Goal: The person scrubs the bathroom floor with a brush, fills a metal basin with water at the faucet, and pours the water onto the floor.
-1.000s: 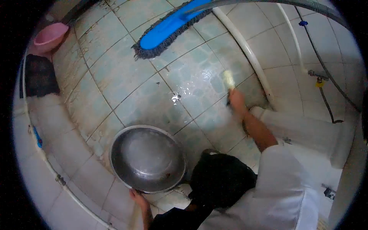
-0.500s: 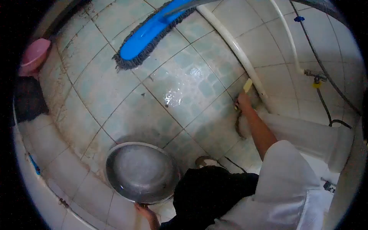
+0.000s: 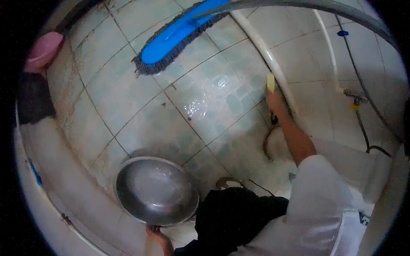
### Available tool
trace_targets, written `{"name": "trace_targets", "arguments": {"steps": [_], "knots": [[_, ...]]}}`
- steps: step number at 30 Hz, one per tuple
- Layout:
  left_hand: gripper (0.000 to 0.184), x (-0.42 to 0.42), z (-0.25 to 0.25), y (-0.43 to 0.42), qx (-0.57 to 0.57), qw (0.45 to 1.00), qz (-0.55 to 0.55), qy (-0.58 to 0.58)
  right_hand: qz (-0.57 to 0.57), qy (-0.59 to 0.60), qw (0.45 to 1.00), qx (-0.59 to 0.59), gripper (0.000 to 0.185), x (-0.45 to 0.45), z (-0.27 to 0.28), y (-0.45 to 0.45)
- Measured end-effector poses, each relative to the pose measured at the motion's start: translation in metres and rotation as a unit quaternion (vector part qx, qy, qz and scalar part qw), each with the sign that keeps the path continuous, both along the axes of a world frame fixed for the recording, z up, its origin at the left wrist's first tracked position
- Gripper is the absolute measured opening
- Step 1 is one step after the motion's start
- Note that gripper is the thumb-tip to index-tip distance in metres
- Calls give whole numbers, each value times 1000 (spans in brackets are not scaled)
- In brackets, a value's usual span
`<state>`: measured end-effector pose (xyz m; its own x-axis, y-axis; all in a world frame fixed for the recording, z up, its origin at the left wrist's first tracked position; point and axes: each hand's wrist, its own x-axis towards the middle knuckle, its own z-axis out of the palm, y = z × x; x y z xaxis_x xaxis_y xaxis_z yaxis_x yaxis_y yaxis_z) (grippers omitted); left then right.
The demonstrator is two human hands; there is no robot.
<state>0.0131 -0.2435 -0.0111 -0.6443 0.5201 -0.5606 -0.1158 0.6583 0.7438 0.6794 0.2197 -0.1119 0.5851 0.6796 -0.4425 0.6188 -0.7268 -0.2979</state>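
Observation:
My left hand [image 3: 157, 234] grips the lower rim of a round metal basin [image 3: 156, 187], which tilts up from the floor beside the low wall. Inside, the basin shows only its shiny grey surface. My right hand [image 3: 275, 103] is closed around a tool with a pale yellow end [image 3: 270, 82] sticking out past the fingers. What kind of tool it is I cannot make out. That hand is low by the wall, beside a white pipe [image 3: 273, 64]. A dark curved hose [image 3: 266, 147] lies just below it.
A blue flat mop [image 3: 166, 46] with grey fringe lies on the wet tiled floor [image 3: 205, 106]. At the left are a pink basin [image 3: 46, 49] and a dark cloth [image 3: 34, 98]. A tap with a yellow part [image 3: 354, 106] and hoses is on the right wall.
My right hand has moved slightly up along the white pipe, and the yellow end now points more upright. The basin stays in my left hand; the view has shifted slightly.

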Motion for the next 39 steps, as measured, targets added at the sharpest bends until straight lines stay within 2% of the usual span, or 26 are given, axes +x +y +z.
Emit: {"name": "trace_targets", "arguments": {"steps": [2, 3, 4, 5, 7, 8, 9, 12, 13, 15, 16, 18, 20, 23, 24, 25, 26, 27, 30, 31, 32, 33, 34, 36, 38, 39], "knots": [[54, 6, 0, -4, 37, 999, 22, -22, 199, -163, 966, -25, 33, -18, -25, 101], [54, 7, 0, -4, -12, 999, 10, -29, 404, -386, 826, 70, 36, -15, -57, 150], [54, 11, 6, -7, -62, 997, 4, -37, 261, -79, 962, 22, 34, -88, 24, 179], [53, 17, 16, -1, -68, 995, -77, -9, 263, -71, 961, 40, 35, -109, 17, 201], [53, 19, 12, 9, -86, 995, 19, -45, 311, -74, 946, 58, 37, -155, -14, 205], [52, 21, 11, 11, -99, 985, 105, -96, 361, -94, 926, 56, 38, -181, -25, 178], [50, 23, 14, 11, -91, 989, 75, -91, 317, -60, 942, 89, 40, -222, -4, 128], [47, 27, 25, 28, -49, 992, 34, -114, 408, 38, 912, 14, 35, -288, 23, 28], [43, 21, 14, 29, -66, 978, 144, -135, 430, 37, 902, 5, 28, -296, 29, 17], [43, 18, 7, 20, -68, 978, 152, -126, 560, -81, 823, 47, 21, -264, 13, 38], [42, 18, 7, 18, -72, 978, 160, -113, 590, -109, 785, 152, 18, -227, -4, 62], [39, 22, 22, 26, -75, 971, 201, -103, 484, -188, 853, 43, 20, -177, 5, 128], [34, 20, 18, 20, -21, 981, 162, -106, 409, -170, 896, 42, 24, -192, 34, 149], [28, 23, 38, 36, -20, 980, 151, -130, 546, -108, 816, 156, 27, -283, -38, 98], [25, 24, 42, 37, -9, 974, 153, -165, 539, -66, 829, 130, 24, -331, -17, 61], [25, 26, 38, 35, -4, 974, 154, -166, 544, -41, 830, 118, 37, -366, -29, 32], [22, 25, 30, 30, -11, 980, 150, -127, 446, 63, 892, 47, 38, -393, 11, 8], [18, 26, 23, 26, -14, 985, 150, -88, 457, 78, 886, 14, 36, -398, 34, -1], [17, 20, 15, 21, 32, 992, 94, -75, 543, -48, 831, 111, 17, -312, -4, 13], [17, 22, 16, 23, 35, 991, 101, -76, 537, -88, 829, 128, 15, -280, 16, 23], [17, 25, 21, 30, 35, 991, 109, -69, 520, -144, 840, 57, 18, -242, 8, 48], [17, 26, 23, 31, 33, 991, 119, -59, 434, -71, 895, 75, 23, -207, 3, 65], [17, 22, 21, 25, 29, 990, 127, -58, 388, -155, 907, 54, 31, -195, -12, 82], [17, 16, 13, 15, 5, 998, 24, -59, 510, -149, 835, 141, 38, -256, 7, 76], [15, 25, 12, 11, -6, 995, 61, -73, 604, -133, 777, 116, 25, -328, -47, 55], [13, 24, 7, 7, 17, 993, 43, -112, 564, -71, 817, 94, 30, -371, -33, 26]]}}
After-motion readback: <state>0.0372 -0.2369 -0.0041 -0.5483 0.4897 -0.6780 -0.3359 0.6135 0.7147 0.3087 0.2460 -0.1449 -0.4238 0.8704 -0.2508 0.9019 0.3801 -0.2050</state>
